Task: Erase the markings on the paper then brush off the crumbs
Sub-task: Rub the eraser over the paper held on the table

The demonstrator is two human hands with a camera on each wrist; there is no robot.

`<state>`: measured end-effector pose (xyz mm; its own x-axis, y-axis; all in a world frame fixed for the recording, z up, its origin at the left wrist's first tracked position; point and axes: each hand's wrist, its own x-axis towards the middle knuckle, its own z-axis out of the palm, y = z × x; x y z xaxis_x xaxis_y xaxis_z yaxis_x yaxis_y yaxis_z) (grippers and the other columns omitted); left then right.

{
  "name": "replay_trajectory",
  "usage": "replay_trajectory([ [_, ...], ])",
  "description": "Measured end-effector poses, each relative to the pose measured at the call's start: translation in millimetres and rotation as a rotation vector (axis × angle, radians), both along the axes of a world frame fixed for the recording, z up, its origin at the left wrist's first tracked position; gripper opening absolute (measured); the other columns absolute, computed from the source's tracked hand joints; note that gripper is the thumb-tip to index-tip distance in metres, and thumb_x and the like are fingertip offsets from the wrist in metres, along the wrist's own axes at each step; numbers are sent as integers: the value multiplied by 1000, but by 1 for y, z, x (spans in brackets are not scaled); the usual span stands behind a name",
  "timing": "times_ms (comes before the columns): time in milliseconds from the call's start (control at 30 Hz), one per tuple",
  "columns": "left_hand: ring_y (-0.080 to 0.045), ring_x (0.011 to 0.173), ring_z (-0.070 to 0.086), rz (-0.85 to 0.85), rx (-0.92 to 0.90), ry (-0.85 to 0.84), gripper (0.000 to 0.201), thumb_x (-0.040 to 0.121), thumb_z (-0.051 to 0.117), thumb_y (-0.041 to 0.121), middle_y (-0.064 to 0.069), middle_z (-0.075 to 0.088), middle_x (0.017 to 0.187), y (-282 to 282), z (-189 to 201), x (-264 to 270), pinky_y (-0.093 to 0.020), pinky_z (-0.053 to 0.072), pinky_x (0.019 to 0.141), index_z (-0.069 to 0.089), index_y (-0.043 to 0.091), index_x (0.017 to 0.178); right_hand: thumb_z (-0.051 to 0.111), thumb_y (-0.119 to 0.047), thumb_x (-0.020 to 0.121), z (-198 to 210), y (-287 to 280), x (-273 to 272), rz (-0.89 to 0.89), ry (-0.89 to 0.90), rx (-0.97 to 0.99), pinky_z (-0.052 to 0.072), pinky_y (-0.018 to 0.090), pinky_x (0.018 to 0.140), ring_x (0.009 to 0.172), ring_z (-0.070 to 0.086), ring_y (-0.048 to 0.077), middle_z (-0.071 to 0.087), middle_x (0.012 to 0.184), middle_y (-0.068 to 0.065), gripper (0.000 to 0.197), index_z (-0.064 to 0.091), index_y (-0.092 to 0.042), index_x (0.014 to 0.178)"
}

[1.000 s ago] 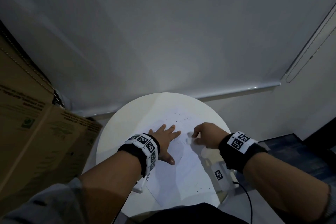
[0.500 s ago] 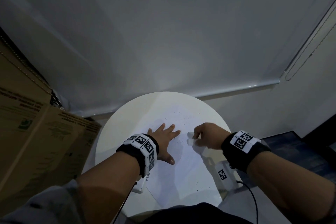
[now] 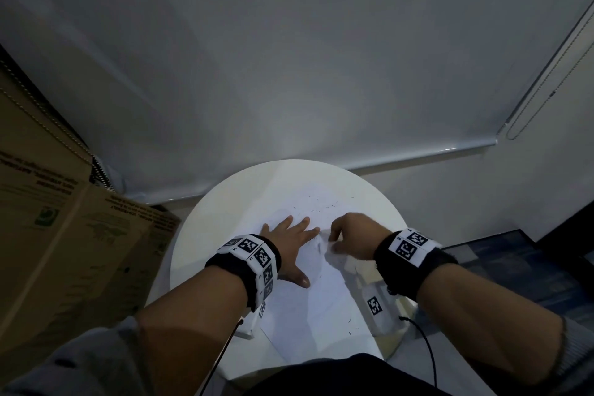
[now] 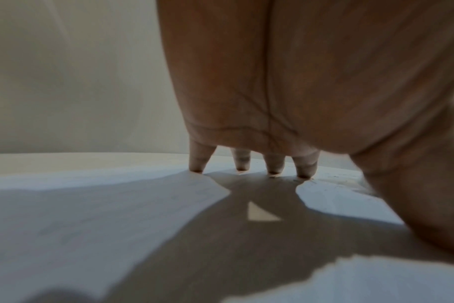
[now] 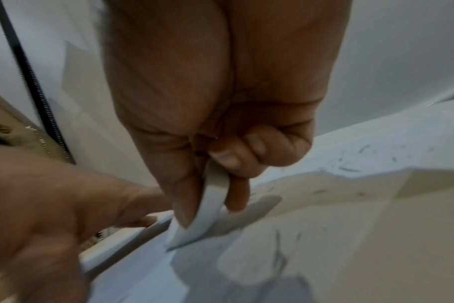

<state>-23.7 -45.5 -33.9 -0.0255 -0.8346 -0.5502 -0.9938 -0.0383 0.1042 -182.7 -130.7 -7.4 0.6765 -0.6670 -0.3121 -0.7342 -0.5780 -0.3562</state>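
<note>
A white sheet of paper (image 3: pixel 308 296) lies on a round white table (image 3: pixel 225 202). My left hand (image 3: pixel 294 244) lies flat on the paper with its fingers spread; the left wrist view shows the fingertips (image 4: pixel 272 170) pressing down. Just to its right my right hand (image 3: pixel 350 236) pinches a white eraser (image 5: pixel 208 205) between thumb and fingers, its lower end on the paper (image 5: pixel 324 235). A dark pencil mark (image 3: pixel 319 247) sits between the hands. Dark eraser crumbs (image 3: pixel 324 206) lie scattered beyond the hands, a few more crumbs (image 3: pixel 350 326) near the paper's front right corner.
Cardboard boxes (image 3: pixel 64 235) stand against the table's left side. A white roller blind (image 3: pixel 289 58) hangs behind the table, its bottom bar (image 3: pixel 418 154) just past the far rim. Dark floor (image 3: pixel 514 267) shows at the right. A black cable (image 3: pixel 424 344) trails from my right wrist.
My right hand with the eraser has shifted slightly over the paper, rubbing near the mark. The left hand has stayed flat in place.
</note>
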Motion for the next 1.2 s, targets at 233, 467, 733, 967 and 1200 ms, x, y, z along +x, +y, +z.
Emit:
replay_trajectory([
  [233, -22, 150, -12, 4, -11, 12, 110, 80, 70, 57, 9, -16, 162, 0, 0, 0, -61, 4, 118, -7, 34, 155, 66, -20, 83, -2, 11, 1, 73, -2, 19, 34, 21, 71, 90, 56, 17, 64, 99, 4, 20, 68, -13, 101],
  [467, -21, 149, -15, 7, 5, 27, 110, 81, 70, 56, 10, -19, 161, 2, 1, 1, -61, 2, 117, -10, 35, 154, 67, -22, 83, 0, -11, -17, -94, -37, -60, 35, 22, 68, 92, 56, 18, 61, 95, 1, 18, 69, -13, 97],
  [733, -20, 149, -15, 11, 12, 31, 110, 80, 70, 56, 11, -19, 161, 1, 1, 1, -62, 2, 117, -9, 35, 154, 66, -20, 82, 3, -13, -23, -102, -7, -65, 35, 22, 67, 87, 56, 17, 50, 82, -8, 17, 68, -14, 98],
  [967, -20, 149, -15, 17, 8, 32, 110, 80, 70, 56, 11, -19, 161, 2, 1, 1, -61, 2, 117, -9, 35, 154, 69, -22, 82, -2, 5, -21, 39, 19, 44, 35, 21, 69, 80, 49, 12, 53, 85, -5, 15, 69, -15, 96],
  [1200, -20, 149, -15, 11, 4, 17, 110, 81, 70, 56, 11, -19, 161, 1, 1, 1, -62, 3, 117, -9, 35, 154, 64, -19, 84, -3, 6, -13, 37, -25, -24, 33, 21, 69, 82, 49, 14, 59, 93, 2, 17, 68, -12, 98],
])
